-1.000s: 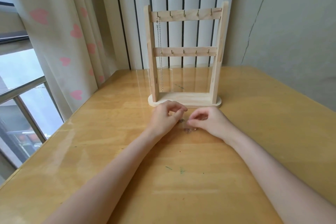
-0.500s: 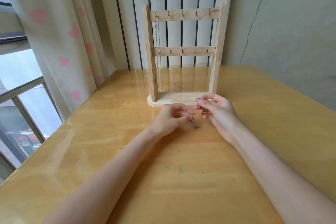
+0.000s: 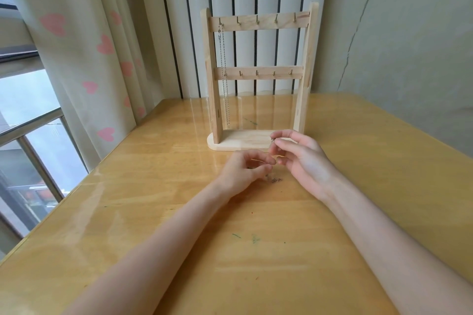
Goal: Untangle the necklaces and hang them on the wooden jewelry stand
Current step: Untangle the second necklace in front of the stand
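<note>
Progress partial: one necklace (image 3: pixel 224 79) already hung from the leftmost top hook of the wooden jewelry stand (image 3: pixel 258 77), remaining tangled chain (image 3: pixel 275 179) on the table (image 3: pixel 128 174) before its base, left hand (image 3: pixel 243 170) and right hand (image 3: pixel 302 158) each pinched on it, unhung.

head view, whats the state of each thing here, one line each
wooden jewelry stand: upright on the table
silver chain necklace: hung from the top left hook
tangled silver necklace: partly lifted, the rest bunched on the yellow wooden table
left hand: pinching the tangled chain
right hand: raised, pinching the chain's end
</note>
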A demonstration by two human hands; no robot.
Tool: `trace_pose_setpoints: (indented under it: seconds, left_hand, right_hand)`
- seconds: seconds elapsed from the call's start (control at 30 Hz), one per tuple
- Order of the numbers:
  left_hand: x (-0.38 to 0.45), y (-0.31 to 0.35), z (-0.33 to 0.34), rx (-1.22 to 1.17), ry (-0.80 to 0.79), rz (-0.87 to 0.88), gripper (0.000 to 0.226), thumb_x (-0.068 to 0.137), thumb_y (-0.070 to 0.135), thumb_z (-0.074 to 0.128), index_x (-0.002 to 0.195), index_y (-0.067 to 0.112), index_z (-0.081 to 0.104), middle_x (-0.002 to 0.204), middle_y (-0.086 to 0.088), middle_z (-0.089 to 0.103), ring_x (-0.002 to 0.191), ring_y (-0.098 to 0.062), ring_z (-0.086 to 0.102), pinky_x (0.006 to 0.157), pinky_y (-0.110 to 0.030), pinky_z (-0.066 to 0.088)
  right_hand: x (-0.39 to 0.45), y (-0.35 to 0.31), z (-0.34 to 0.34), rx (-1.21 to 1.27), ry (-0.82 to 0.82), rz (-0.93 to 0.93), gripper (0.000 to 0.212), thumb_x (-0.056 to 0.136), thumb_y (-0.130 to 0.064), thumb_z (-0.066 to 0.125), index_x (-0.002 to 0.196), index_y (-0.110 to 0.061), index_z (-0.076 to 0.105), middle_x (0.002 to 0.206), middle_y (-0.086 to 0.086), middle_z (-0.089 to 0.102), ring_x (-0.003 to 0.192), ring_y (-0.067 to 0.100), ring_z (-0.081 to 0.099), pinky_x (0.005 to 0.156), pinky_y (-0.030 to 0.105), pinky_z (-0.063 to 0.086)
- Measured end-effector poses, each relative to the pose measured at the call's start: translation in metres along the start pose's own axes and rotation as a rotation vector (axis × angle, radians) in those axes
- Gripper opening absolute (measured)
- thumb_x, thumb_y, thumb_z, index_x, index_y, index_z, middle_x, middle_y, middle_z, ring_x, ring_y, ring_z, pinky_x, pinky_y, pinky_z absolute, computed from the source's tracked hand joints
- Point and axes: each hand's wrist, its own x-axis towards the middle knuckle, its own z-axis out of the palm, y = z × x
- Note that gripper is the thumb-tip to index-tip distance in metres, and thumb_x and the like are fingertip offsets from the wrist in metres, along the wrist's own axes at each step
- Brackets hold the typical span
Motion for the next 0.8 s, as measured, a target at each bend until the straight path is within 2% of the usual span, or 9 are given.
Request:
trace_pose_setpoints:
  seconds: [0.1, 0.23, 0.33, 0.43, 0.53, 0.6, 0.67, 0.73, 0.8]
  left_hand:
    - [-0.001, 0.002, 0.001, -0.069, -0.026, -0.011, 0.012, 0.089, 0.004, 0.059, 0.081, 0.012, 0.063, 0.070, 0.000, 0.066, 0.057, -0.004, 0.061, 0.064, -0.017, 0.050]
    - [-0.005, 0.006, 0.000, -0.260, -0.048, -0.071, 0.011, 0.091, 0.001, 0.055, 0.094, 0.007, 0.063, 0.072, -0.004, 0.066, 0.055, -0.011, 0.057, 0.054, -0.016, 0.045]
    - [-0.004, 0.006, -0.003, -0.317, 0.023, -0.131, 0.020, 0.089, 0.004, 0.059, 0.108, 0.010, 0.061, 0.081, -0.002, 0.068, 0.063, -0.003, 0.063, 0.054, -0.012, 0.046]
    - [-0.002, 0.003, -0.006, -0.272, 0.113, -0.140, 0.020, 0.086, 0.003, 0.063, 0.105, 0.010, 0.060, 0.086, -0.003, 0.066, 0.066, -0.007, 0.061, 0.055, -0.016, 0.051]
    - [0.002, -0.002, -0.005, -0.069, 0.191, -0.091, 0.016, 0.085, 0.000, 0.063, 0.092, 0.014, 0.060, 0.078, 0.001, 0.063, 0.058, -0.007, 0.059, 0.058, -0.019, 0.051]
    - [0.004, -0.004, -0.005, 0.071, 0.213, -0.057, 0.021, 0.084, 0.000, 0.064, 0.092, 0.018, 0.058, 0.081, 0.003, 0.063, 0.064, -0.013, 0.062, 0.066, -0.028, 0.054]
    - [0.003, -0.005, -0.005, 0.144, 0.230, -0.030, 0.025, 0.082, 0.002, 0.066, 0.097, 0.020, 0.057, 0.088, 0.003, 0.063, 0.072, -0.016, 0.065, 0.074, -0.033, 0.054]
    - [0.001, -0.005, -0.003, 0.209, 0.248, 0.018, 0.029, 0.083, 0.001, 0.065, 0.105, 0.019, 0.057, 0.095, 0.003, 0.063, 0.076, -0.012, 0.066, 0.072, -0.028, 0.055]
    - [-0.001, -0.004, -0.001, 0.266, 0.251, 0.074, 0.034, 0.083, -0.003, 0.062, 0.110, 0.016, 0.057, 0.099, 0.002, 0.062, 0.082, -0.009, 0.068, 0.062, -0.019, 0.053]
  right_hand:
    - [0.000, -0.001, -0.002, 0.107, 0.032, 0.013, 0.013, 0.092, 0.000, 0.048, 0.094, -0.007, 0.058, 0.067, 0.004, 0.060, 0.060, 0.014, 0.055, 0.054, 0.023, 0.041]
    - [0.001, 0.000, -0.005, 0.134, 0.094, 0.016, 0.013, 0.092, 0.000, 0.048, 0.093, -0.009, 0.057, 0.069, 0.004, 0.062, 0.054, 0.012, 0.050, 0.048, 0.020, 0.037]
    - [0.002, 0.001, -0.008, 0.183, 0.135, 0.028, 0.014, 0.091, 0.001, 0.049, 0.092, -0.009, 0.057, 0.071, 0.004, 0.063, 0.054, 0.013, 0.051, 0.050, 0.020, 0.038]
    - [0.002, 0.002, -0.012, 0.181, 0.142, 0.049, 0.015, 0.090, 0.003, 0.050, 0.093, -0.010, 0.058, 0.072, 0.005, 0.064, 0.057, 0.013, 0.058, 0.052, 0.019, 0.043]
    - [0.002, 0.004, -0.013, 0.122, 0.142, 0.092, 0.016, 0.090, 0.004, 0.050, 0.092, -0.010, 0.059, 0.072, 0.006, 0.064, 0.062, 0.015, 0.064, 0.054, 0.019, 0.048]
    - [0.003, 0.006, -0.013, 0.006, 0.163, 0.104, 0.017, 0.090, 0.003, 0.050, 0.090, -0.011, 0.059, 0.074, 0.007, 0.064, 0.066, 0.018, 0.064, 0.055, 0.020, 0.048]
    - [0.004, 0.010, -0.013, -0.320, 0.189, 0.071, 0.018, 0.089, 0.000, 0.053, 0.084, -0.015, 0.061, 0.078, 0.007, 0.066, 0.073, 0.019, 0.061, 0.060, 0.022, 0.047]
    - [0.005, 0.016, -0.011, -0.706, 0.189, 0.001, 0.017, 0.087, -0.006, 0.058, 0.079, -0.018, 0.066, 0.087, 0.003, 0.066, 0.079, 0.015, 0.057, 0.067, 0.021, 0.043]
    - [0.006, 0.018, -0.008, -0.905, 0.207, -0.094, 0.010, 0.085, -0.011, 0.064, 0.079, -0.016, 0.070, 0.097, 0.001, 0.058, 0.085, 0.012, 0.050, 0.076, 0.020, 0.039]
